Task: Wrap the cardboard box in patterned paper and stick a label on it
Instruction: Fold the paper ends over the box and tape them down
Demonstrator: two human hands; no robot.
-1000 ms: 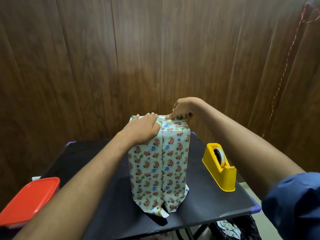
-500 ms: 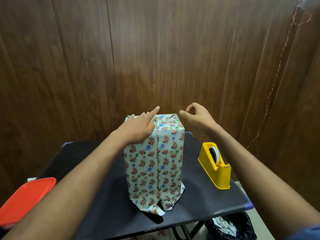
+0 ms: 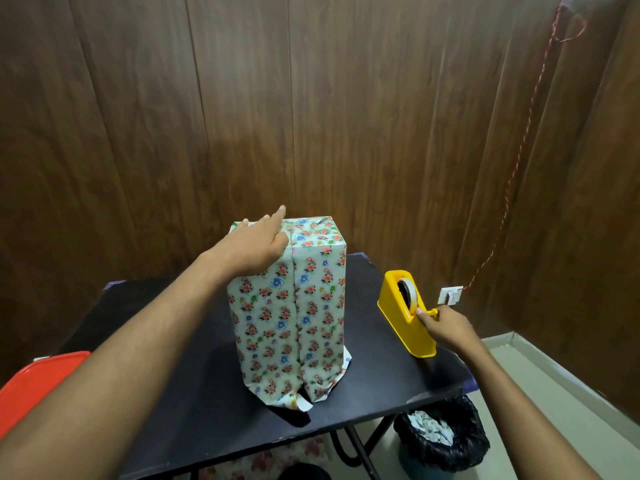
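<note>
Nearest the camera, a red lid [image 3: 38, 382] is seen at the black table [image 3: 194, 410] edge. Mid-table, the wrapped cardboard box [image 3: 294, 313] is stood upright, bottom flaps loose. Right hand [image 3: 446, 327] fingers are pinched on tape at the yellow tape dispenser [image 3: 405, 313]. Farther, the top fold is pressed by the left hand [image 3: 256, 247], fingers mostly straight. Taping step judged; a strip must be torn next.

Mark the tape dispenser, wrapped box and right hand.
tape dispenser [image 3: 398, 299], head view, on its yellow side wall.
wrapped box [image 3: 311, 306], head view, on its front floral face.
right hand [image 3: 446, 327], head view, on the back of the hand.
</note>
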